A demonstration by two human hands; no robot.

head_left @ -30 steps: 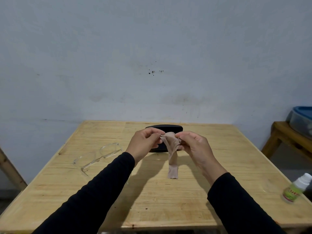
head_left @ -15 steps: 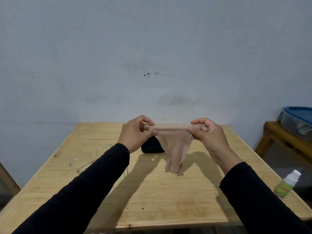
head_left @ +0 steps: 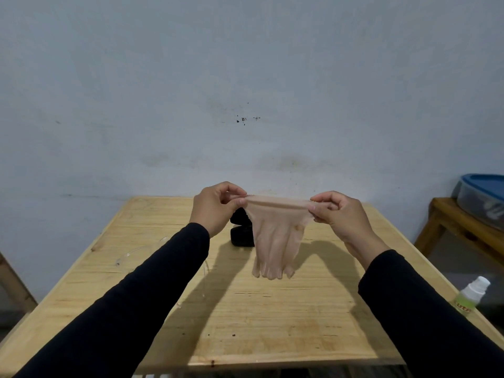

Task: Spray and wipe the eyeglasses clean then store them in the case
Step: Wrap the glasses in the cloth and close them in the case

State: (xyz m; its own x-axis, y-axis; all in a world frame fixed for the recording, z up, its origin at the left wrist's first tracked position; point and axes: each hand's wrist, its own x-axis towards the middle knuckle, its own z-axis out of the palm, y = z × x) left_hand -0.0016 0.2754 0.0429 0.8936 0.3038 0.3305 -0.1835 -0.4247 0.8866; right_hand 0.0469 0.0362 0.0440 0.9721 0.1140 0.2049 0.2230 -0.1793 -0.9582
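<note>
A thin beige wiping cloth (head_left: pixel 275 238) hangs stretched between my two hands above the middle of the wooden table (head_left: pixel 272 323). My left hand (head_left: pixel 214 208) pinches its left top corner and my right hand (head_left: pixel 341 214) pinches the right one. Behind the cloth lies the black eyeglass case (head_left: pixel 240 236), mostly hidden by cloth and hand. The clear eyeglasses (head_left: pixel 136 253) lie on the table's left side, largely covered by my left sleeve. A small white-capped spray bottle with a green label (head_left: pixel 470 297) stands at the table's right edge.
A wooden side table (head_left: pixel 469 227) at the right carries a plastic container with a blue lid (head_left: pixel 482 195). A grey wall runs right behind the table. A wooden leg (head_left: pixel 13 285) leans at the far left.
My hands have risen and drawn apart, pulling the bunched cloth open into a wide stretched sheet. The eyeglasses, case and bottle have stayed in place.
</note>
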